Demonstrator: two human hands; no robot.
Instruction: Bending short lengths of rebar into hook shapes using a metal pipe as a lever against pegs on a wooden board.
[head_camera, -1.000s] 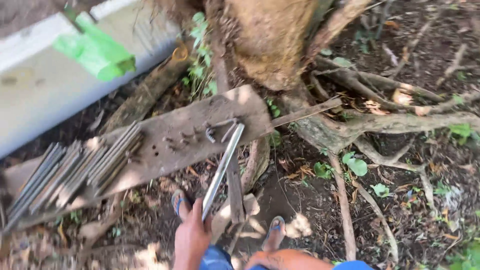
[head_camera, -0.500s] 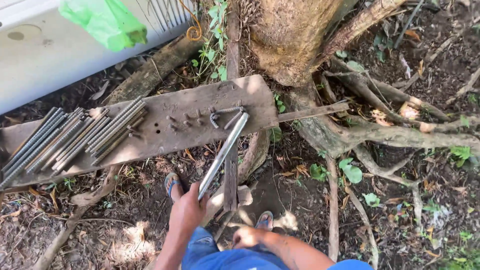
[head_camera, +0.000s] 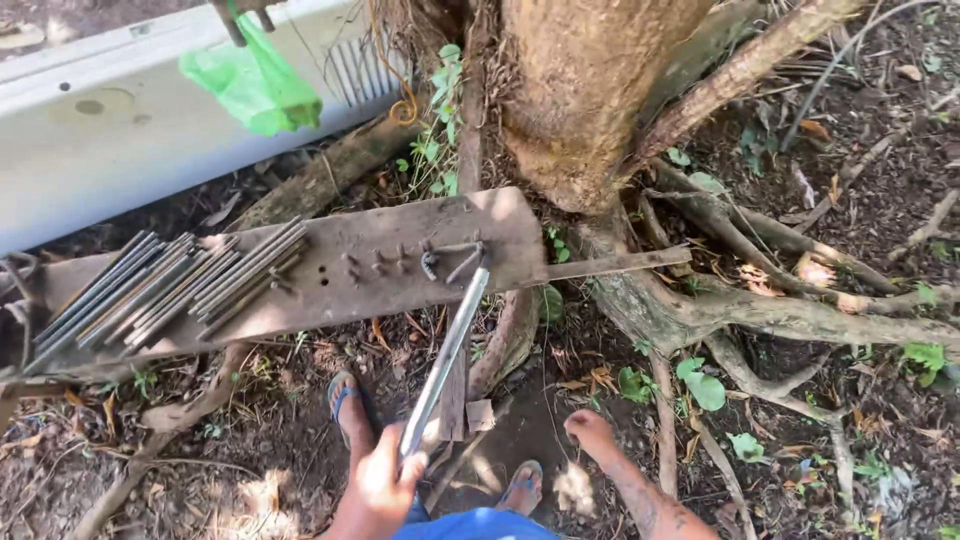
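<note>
left hand, near centre: closed around the near end of a metal pipe. right hand, just right of it: closed in a loose fist, holding nothing, above the soil. the pipe slants away to a wooden plank; its far end meets bent rod among pegs there. left on the plank: a stack of rods. far: tree trunk, green bag, contents not visible.

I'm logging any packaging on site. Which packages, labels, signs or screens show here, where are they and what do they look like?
green plastic bag: upper left, hanging crumpled in front of the pale grey panel; translucent bright green, no print visible.
No labels, signs or screens in view.
</note>
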